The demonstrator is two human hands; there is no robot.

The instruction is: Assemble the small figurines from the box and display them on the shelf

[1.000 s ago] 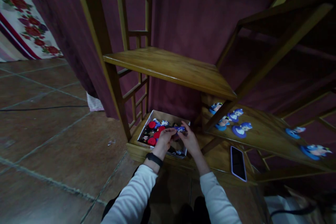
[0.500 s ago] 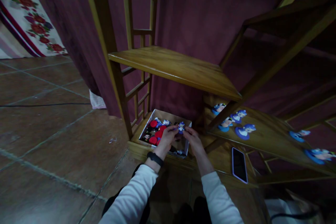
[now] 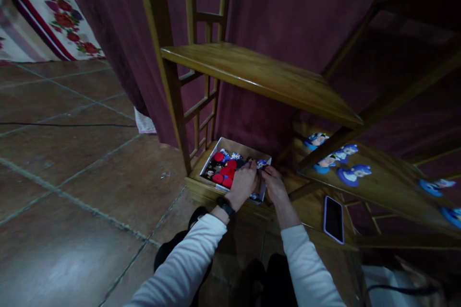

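Observation:
A small blue-and-white figurine [image 3: 261, 163] is held at the right side of a shallow cardboard box [image 3: 246, 145]. My left hand [image 3: 245, 181] reaches over the box with its fingers closed at the figurine's left side. From the right, my right hand [image 3: 274, 184] pinches the figurine's lower edge; its exact finger contact is partly hidden. Inside the box lie several figurines with round red bases [image 3: 227, 171], some face down, along with blue-and-white ones [image 3: 236, 156] at the back. My left forearm covers part of the box's front.
The box rests on the low wooden shelf, under a higher board [image 3: 252, 69]. Several blue figurines [image 3: 355, 174] stand on the shelf to the right. A phone [image 3: 333, 219] lies below them. A wooden post [image 3: 169, 72] rises at left, before a maroon curtain [image 3: 273, 24].
The view has shifted, so the shelf and box appear farther right and higher. My left hand has turned more over the figurine, which now looks tilted where it looked upright before.

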